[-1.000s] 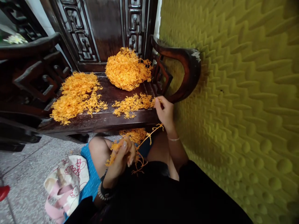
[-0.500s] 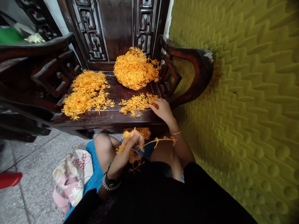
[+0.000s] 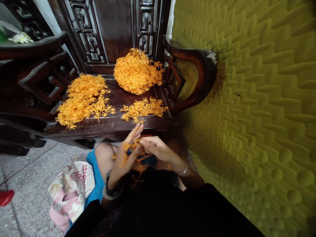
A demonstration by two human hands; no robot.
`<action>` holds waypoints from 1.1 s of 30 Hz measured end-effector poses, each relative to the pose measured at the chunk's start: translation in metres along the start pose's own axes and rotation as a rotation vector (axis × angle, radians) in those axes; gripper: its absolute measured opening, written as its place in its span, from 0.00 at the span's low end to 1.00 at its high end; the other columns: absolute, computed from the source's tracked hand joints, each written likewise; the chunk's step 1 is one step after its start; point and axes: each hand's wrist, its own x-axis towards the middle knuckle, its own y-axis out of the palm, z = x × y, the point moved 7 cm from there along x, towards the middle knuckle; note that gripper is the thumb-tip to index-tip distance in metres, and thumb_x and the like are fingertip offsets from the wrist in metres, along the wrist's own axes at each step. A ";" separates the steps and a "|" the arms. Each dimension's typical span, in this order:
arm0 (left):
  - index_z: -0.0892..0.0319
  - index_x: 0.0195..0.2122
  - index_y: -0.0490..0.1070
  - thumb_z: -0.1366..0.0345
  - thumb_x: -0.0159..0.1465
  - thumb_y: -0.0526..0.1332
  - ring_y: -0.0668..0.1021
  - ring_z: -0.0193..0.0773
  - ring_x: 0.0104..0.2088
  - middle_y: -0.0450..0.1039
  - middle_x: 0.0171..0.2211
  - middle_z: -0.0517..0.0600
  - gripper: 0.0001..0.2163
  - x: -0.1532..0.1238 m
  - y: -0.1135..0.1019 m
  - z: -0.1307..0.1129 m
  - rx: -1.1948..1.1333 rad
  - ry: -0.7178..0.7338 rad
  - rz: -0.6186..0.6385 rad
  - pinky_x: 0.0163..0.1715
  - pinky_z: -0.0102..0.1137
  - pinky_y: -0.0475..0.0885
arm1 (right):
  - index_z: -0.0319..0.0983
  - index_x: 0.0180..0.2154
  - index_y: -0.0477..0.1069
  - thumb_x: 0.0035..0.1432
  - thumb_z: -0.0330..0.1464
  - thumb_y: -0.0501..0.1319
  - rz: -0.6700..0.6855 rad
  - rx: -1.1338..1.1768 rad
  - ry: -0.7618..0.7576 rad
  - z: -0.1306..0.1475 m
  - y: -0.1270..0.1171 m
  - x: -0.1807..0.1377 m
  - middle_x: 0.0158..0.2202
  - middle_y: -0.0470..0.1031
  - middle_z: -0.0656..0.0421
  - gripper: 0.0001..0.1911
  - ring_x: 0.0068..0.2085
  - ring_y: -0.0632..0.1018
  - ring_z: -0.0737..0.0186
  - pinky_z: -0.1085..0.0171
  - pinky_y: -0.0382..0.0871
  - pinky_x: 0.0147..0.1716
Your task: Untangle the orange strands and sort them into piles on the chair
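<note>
Over my lap, my left hand (image 3: 125, 156) has its fingers stretched up and its thumb bent in, with an orange branching strand (image 3: 134, 144) between them. Motion blurs parts of it. My right hand (image 3: 159, 148) meets it from the right, its fingertips pinched together at the strand. Whether a separate small piece is in those fingertips is hidden. Just beyond the hands, on the dark wooden seat (image 3: 103, 124), lies a small spread of orange pieces (image 3: 144, 108). To its left is a wider heap of orange pieces (image 3: 82, 98), and behind it a tall round pile (image 3: 137, 72).
A curved wooden armrest (image 3: 206, 72) stands at the right, beside an olive-yellow embossed wall (image 3: 247, 98). On the speckled floor at the left lie a white bag with pink straps (image 3: 74, 184) and a red object (image 3: 6, 198).
My right hand has left the small spread on the seat and come back to my left hand. The left hand's fingers have straightened upward. The view has shifted slightly right.
</note>
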 end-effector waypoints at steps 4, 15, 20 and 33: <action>0.59 0.49 0.73 0.54 0.67 0.51 0.77 0.48 0.50 0.75 0.50 0.56 0.18 -0.014 -0.014 0.018 -0.293 -0.154 -0.107 0.52 0.42 0.71 | 0.37 0.25 0.65 0.63 0.44 0.55 -0.042 -0.022 -0.011 -0.002 -0.006 -0.002 0.23 0.61 0.64 0.20 0.24 0.62 0.72 0.69 0.56 0.24; 0.53 0.59 0.63 0.49 0.69 0.44 0.60 0.45 0.64 0.60 0.63 0.54 0.23 -0.004 0.003 0.029 0.120 0.015 -0.210 0.64 0.45 0.53 | 0.39 0.26 0.61 0.63 0.47 0.52 -0.355 0.114 0.009 -0.026 0.011 -0.012 0.21 0.59 0.65 0.21 0.23 0.61 0.70 0.67 0.57 0.24; 0.57 0.40 0.66 0.52 0.66 0.54 0.73 0.39 0.42 0.69 0.40 0.51 0.13 -0.011 -0.002 0.034 0.020 -0.065 -0.235 0.44 0.34 0.69 | 0.39 0.25 0.61 0.60 0.48 0.56 -0.493 0.227 0.011 -0.027 -0.012 -0.011 0.24 0.60 0.64 0.21 0.27 0.64 0.69 0.68 0.60 0.29; 0.57 0.29 0.61 0.53 0.56 0.65 0.63 0.32 0.24 0.59 0.23 0.41 0.15 -0.012 0.025 0.039 0.383 -0.159 0.035 0.25 0.27 0.58 | 0.40 0.40 0.65 0.61 0.42 0.55 -0.497 0.424 0.075 -0.043 -0.015 -0.010 0.23 0.60 0.66 0.12 0.24 0.64 0.70 0.70 0.61 0.25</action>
